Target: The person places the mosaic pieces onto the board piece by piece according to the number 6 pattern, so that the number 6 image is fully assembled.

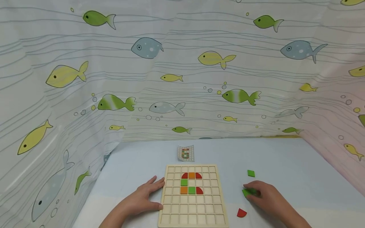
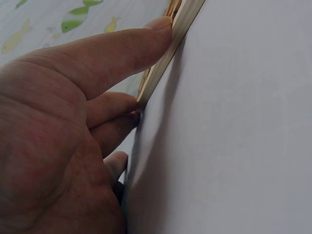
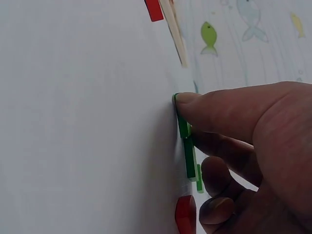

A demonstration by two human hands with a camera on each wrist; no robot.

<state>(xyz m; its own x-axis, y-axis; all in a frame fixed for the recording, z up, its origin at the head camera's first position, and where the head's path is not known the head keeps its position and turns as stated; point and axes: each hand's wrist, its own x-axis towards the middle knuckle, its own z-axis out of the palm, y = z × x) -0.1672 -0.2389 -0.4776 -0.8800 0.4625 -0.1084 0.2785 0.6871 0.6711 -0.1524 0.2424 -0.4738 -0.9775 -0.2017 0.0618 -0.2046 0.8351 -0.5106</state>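
Note:
A wooden grid board (image 1: 209, 209) lies on the table, with red, orange and green pieces set in several of its cells. My left hand (image 1: 144, 198) rests at its left side, thumb and fingers spread and touching the board's edge (image 2: 163, 61). To the right of the board, my right hand (image 1: 266, 196) pinches a green tile (image 1: 247, 192) low at the table. In the right wrist view the thumb presses on that green tile (image 3: 182, 119). A second green tile (image 3: 189, 158) adjoins it, partly hidden from the head camera by the hand.
A small paper pattern card (image 1: 185, 153) lies behind the board. Another green tile (image 1: 251, 173) is beyond my right hand, and a red quarter-round piece (image 1: 241, 212) sits nearer me. A red piece (image 3: 185, 214) shows below my right fingers. Fish-print curtains (image 1: 194, 72) surround the table.

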